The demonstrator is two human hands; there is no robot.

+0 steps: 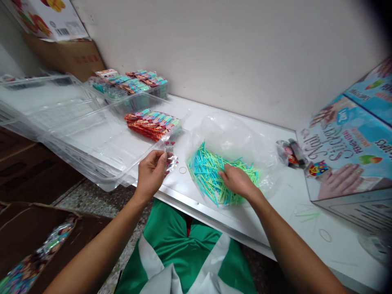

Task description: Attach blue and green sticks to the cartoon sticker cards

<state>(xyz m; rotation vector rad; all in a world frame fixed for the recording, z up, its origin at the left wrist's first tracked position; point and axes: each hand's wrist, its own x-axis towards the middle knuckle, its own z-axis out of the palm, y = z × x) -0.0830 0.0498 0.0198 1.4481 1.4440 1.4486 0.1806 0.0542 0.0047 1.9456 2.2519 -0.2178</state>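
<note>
My left hand [151,172] is closed, pinching a small clear wrapper [170,160] with red print between thumb and fingers, just above the table's front edge. My right hand [238,180] reaches into an open clear plastic bag [228,128], its fingertips pressed together among many thin blue and green plastic sticks [205,177]. Exactly how many sticks are between those fingers is hidden. Behind my left hand, a stack of red-wrapped packets [150,126] with blue and green tops lies at the end of a clear plastic tray [105,185].
Another clear container [141,98] holds several packets by the wall. Nail sticker boxes [346,151] stand at right, near small dark packets [292,153]. Rubber bands [325,235] and loose green sticks [308,215] lie on the white table. An open carton [88,226] with packets sits lower left.
</note>
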